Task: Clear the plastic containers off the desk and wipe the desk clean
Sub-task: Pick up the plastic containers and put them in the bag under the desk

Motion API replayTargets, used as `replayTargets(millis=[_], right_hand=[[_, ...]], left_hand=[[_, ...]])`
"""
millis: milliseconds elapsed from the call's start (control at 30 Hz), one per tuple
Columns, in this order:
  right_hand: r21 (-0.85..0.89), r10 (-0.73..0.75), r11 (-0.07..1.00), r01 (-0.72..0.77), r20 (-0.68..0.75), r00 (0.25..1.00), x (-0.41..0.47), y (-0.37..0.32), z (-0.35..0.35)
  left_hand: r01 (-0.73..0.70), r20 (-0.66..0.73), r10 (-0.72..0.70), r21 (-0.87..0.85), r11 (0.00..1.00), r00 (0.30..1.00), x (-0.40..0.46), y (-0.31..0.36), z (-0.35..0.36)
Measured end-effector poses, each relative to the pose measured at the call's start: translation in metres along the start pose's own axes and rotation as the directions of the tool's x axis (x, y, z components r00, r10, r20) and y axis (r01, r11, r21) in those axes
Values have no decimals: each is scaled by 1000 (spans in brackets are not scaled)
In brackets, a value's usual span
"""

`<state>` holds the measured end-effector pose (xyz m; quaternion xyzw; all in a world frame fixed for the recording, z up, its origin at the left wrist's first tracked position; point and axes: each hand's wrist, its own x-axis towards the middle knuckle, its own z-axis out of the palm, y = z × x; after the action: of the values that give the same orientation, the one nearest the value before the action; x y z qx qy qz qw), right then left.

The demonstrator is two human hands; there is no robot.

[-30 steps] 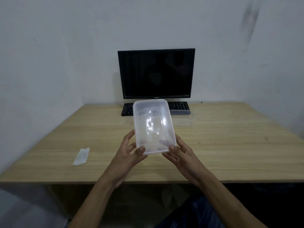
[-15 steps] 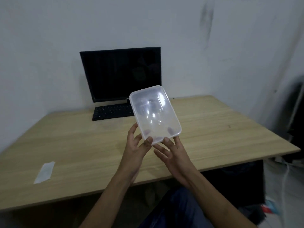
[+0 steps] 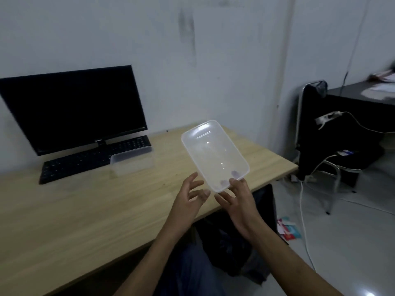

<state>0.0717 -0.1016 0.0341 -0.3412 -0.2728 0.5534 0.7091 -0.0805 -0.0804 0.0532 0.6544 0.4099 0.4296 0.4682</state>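
Your right hand (image 3: 239,201) holds a clear plastic container (image 3: 214,154) up over the near right part of the tabletop (image 3: 85,210). It is tilted with its open side toward you, and it looks empty. Two fingers (image 3: 235,173) show through its bottom near the lower edge, and the thumb sits on the rim, so those fingers pinch the container's near end. Your left hand (image 3: 189,199) is just beside the container's lower left edge with fingers spread and relaxed, holding nothing; whether a fingertip touches the plastic you cannot tell.

A second clear tub (image 3: 132,162) stands upright on the tabletop, in front of the right end of the keyboard (image 3: 85,159) and overlapping it in view. It also looks empty. A dark monitor (image 3: 72,107) stands behind the keyboard.
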Motion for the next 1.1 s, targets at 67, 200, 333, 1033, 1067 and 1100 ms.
replayTargets(millis=[67, 200, 333, 1033, 1067, 1100], right_hand=[[-20, -34, 999, 32, -68, 997, -1, -11, -27], [-123, -102, 989, 81, -177, 979, -10, -28, -77], [-195, -143, 976, 101, -218, 965, -26, -36, -113], [-521, -84, 846, -114, -342, 936, -64, -12, -227], [-541, -81, 831, -128, -345, 935, -64, -11, -229], [-563, -81, 815, -137, -345, 935, -64, -11, -231]], left_hand=[[-45, 59, 40, 87, 995, 997, -1, -7, 18], [-171, 227, 115, 245, 954, 967, 0, -30, 48], [-303, 396, 133, 406, 862, 909, 0, -55, 73], [-412, 490, -328, 867, 280, 807, -16, -170, 145], [-403, 477, -326, 874, 270, 816, -17, -171, 146], [-395, 466, -319, 880, 263, 825, -18, -173, 147]])
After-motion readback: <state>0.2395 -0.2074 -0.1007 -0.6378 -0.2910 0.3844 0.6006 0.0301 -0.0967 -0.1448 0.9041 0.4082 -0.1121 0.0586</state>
